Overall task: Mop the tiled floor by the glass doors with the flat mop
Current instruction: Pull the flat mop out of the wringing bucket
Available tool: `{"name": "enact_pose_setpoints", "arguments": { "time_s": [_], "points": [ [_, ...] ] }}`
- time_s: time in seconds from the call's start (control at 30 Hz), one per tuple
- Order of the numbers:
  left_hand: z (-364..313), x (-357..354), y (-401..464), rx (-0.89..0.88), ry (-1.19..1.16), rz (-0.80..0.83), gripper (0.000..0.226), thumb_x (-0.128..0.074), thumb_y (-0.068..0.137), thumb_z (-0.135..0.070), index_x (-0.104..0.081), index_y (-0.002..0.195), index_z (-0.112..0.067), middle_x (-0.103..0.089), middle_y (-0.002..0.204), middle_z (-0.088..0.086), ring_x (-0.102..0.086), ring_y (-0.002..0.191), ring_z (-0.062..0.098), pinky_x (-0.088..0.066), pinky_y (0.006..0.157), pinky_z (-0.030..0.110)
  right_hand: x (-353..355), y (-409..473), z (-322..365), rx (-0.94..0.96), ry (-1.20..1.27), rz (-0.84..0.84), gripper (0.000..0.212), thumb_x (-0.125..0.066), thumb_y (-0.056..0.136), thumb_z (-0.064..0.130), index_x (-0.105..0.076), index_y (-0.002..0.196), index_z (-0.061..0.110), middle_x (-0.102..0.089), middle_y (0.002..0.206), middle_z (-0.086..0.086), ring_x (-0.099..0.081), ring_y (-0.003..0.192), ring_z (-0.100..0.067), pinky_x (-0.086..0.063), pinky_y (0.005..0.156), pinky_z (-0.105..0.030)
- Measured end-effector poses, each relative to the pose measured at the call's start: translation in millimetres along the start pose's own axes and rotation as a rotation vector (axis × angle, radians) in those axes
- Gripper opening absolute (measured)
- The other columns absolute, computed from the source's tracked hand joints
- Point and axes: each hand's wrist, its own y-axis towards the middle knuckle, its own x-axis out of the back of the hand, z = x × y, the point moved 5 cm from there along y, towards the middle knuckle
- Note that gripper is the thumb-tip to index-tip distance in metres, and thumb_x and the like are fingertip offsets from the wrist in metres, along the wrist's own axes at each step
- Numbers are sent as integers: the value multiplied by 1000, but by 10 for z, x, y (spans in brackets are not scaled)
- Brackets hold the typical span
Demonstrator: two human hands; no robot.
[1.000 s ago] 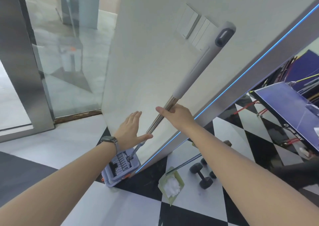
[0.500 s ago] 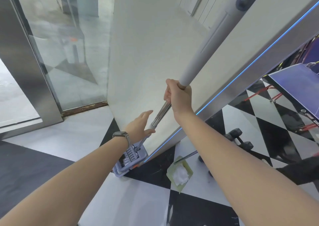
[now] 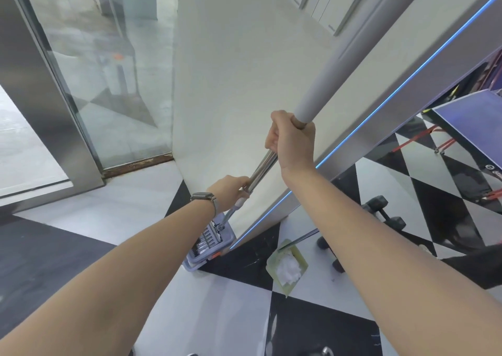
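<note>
The top of the mop handle [image 3: 320,94] runs out of the upper edge of the view, so its end cap and hanging loop are cut off. The mop head is hidden inside the blue-grey bucket [image 3: 210,243], where only slotted wringer ribs and the foot of the pole show; whether there is water in it cannot be made out. The bucket stands on the tiled floor [image 3: 217,306] at the foot of the white wall [image 3: 239,78], on the seam between a black and a white tile. The glass door [image 3: 108,84] lies to the left of the wall corner, its lower rail rusty and partly blurred by reflections.

The right hand [image 3: 292,141] is wrapped fully around the pole just below the grey grip sleeve. The left hand [image 3: 231,192], with a watch [image 3: 203,198] on its wrist, is closed around the chrome shaft lower down, its fingers mostly hidden behind the pole.

Half a second ago the left hand was open with spread fingers just short of the shaft; it now grips it. The right hand has kept its hold. The view has tipped downward, so the loop at the handle's end has gone out of frame.

Right of the bucket a pale green dustpan [image 3: 288,270] holds white crumpled stuff, and dumbbells [image 3: 385,214] lie beyond, partly covered by the right forearm
</note>
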Motion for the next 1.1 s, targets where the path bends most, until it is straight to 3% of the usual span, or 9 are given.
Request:
{"name": "enact_pose_setpoints", "arguments": {
  "time_s": [0.17,0.37,0.57,0.8,0.93,1.1],
  "points": [
    [-73,129,-60,-33,-22,-60,8,-56,93,-27,-61,98,-22,-52,72,-4,-54,70,24,-46,66,32,-7,-6,220,22,42,-13,55,-47,81,2,-26,35,25,-23,39,8,-24,40,-15,-22,45,-23],
    [-97,242,-132,-62,23,-44,8,-53,88,-30,-59,93,-27,-65,80,3,-61,73,28,-54,69,43,-51,-79,363,45,59,-8,52,-47,79,3,-25,37,25,-23,38,8,-24,39,-15,-22,48,-26],
    [-103,377,-237,-83,-16,-89,8,-56,90,-29,-60,94,-25,-66,82,5,-60,72,27,-52,69,40,-133,-115,508,62,44,-12,45,-48,80,4,-25,44,20,-24,39,6,-24,40,-17,-23,48,-26],
    [-107,398,-302,-54,-42,-93,5,-57,91,-27,-61,94,-27,-69,89,4,-63,77,26,-53,74,40,-165,-185,531,84,-16,-23,35,-48,80,5,-28,51,8,-26,47,-6,-26,50,-21,-22,43,-22],
    [-155,452,-307,-67,-52,-101,8,-55,88,-31,-60,93,-27,-69,86,4,-64,77,27,-54,73,42,-134,-175,630,103,-13,-49,30,-48,78,7,-31,58,-7,-25,58,-14,-25,57,-24,-21,46,-25],
    [-276,568,-286,-108,-20,-108,7,-55,92,-27,-61,95,-27,-70,88,4,-64,77,27,-53,71,38,-100,-138,793,108,-17,-64,31,-48,74,12,-30,60,-10,-24,59,-20,-22,60,-31,-20,45,-24]
  ]
}}
